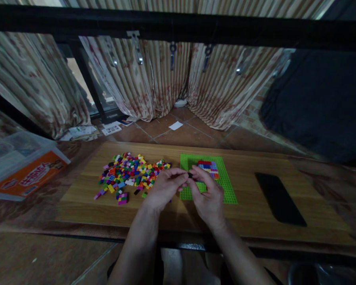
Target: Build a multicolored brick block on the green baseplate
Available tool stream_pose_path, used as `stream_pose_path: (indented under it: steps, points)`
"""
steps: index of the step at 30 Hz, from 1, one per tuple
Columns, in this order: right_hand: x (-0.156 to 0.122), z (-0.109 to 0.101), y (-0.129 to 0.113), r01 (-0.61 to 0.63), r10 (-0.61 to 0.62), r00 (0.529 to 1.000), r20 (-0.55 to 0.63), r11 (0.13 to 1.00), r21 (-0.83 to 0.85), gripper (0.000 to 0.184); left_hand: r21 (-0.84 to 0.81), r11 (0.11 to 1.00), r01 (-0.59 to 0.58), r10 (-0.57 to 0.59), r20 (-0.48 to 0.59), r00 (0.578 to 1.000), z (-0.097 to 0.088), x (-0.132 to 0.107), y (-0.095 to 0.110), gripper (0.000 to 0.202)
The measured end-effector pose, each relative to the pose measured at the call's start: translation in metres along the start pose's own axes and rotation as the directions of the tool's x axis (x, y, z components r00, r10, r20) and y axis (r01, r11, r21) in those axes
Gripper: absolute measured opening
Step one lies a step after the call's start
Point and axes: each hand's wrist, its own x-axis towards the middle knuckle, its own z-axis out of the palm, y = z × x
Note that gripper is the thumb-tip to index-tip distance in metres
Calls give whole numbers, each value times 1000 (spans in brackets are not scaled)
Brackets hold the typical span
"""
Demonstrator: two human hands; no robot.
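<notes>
My left hand and my right hand meet over the near left part of a green baseplate, fingertips pinched together on a small black brick. On the baseplate's far side stands a small build of red, white, purple and orange bricks. A heap of loose coloured bricks lies to the left of my left hand on the wooden table.
A black phone lies flat on the table's right side. A clear plastic box with an orange label sits at the far left. Striped curtains and a black bar hang beyond the table; papers lie on the tiled floor.
</notes>
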Motion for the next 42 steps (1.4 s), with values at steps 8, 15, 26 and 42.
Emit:
stream_pose_path:
  steps: [8, 15, 26, 42]
  points:
    - [3, -24, 8, -27, 26, 987, 162, 1000, 0, 37, -57, 987, 153, -152, 13, 988, 16, 2, -2, 23]
    - [8, -40, 23, -78, 77, 988, 134, 997, 3, 32, -38, 990, 136, -136, 6, 991, 30, 7, -11, 21]
    - [22, -57, 47, -4, 34, 990, 135, 977, -212, 37, 412, 906, -99, 199, -209, 957, 26, 34, -39, 16]
    - [6, -37, 59, 104, -55, 989, 140, 922, -374, 46, 437, 898, -41, 163, -243, 956, 48, 51, -50, 28]
